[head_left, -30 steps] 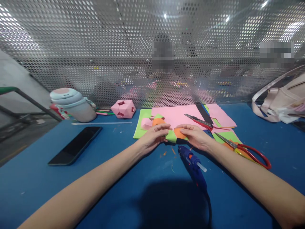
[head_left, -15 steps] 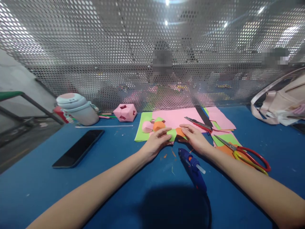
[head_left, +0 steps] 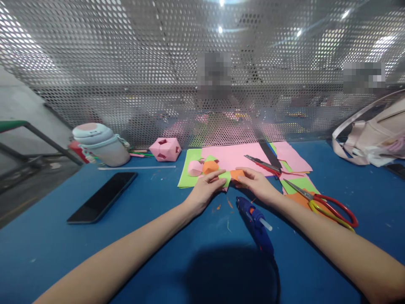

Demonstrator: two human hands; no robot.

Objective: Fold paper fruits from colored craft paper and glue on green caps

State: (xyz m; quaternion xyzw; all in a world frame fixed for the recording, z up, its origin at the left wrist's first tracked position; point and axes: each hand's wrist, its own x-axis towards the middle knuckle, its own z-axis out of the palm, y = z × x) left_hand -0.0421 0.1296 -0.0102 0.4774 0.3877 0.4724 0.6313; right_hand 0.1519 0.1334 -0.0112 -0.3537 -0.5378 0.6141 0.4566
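Between my hands is a folded paper piece, green (head_left: 226, 177) on the left and orange (head_left: 237, 175) on the right. My left hand (head_left: 207, 189) closes on the green side, thumb and fingers pinching it. The orange side is pinched in my right hand (head_left: 255, 182). Just beyond my left fingers, a small pink paper shape (head_left: 195, 168) and an orange one (head_left: 210, 167) rest on the paper sheets, with a bit of green behind them. A blue glue gun (head_left: 255, 217) with a clear stick lies on the table in front of my right wrist.
Pink sheets (head_left: 234, 154) lie under a red-handled cutter (head_left: 264, 165). Scissors (head_left: 319, 202) sit by my right forearm. To the left are a phone (head_left: 103, 198), a lidded cup (head_left: 107, 145), and a pink paper polyhedron (head_left: 166, 149). A bag (head_left: 376, 131) stands right, before a perforated metal panel (head_left: 152, 63).
The orange part has turned flatter between my hands, and my right fingers have shifted slightly left and curled closer around it. My left hand keeps its pinch on the green part.
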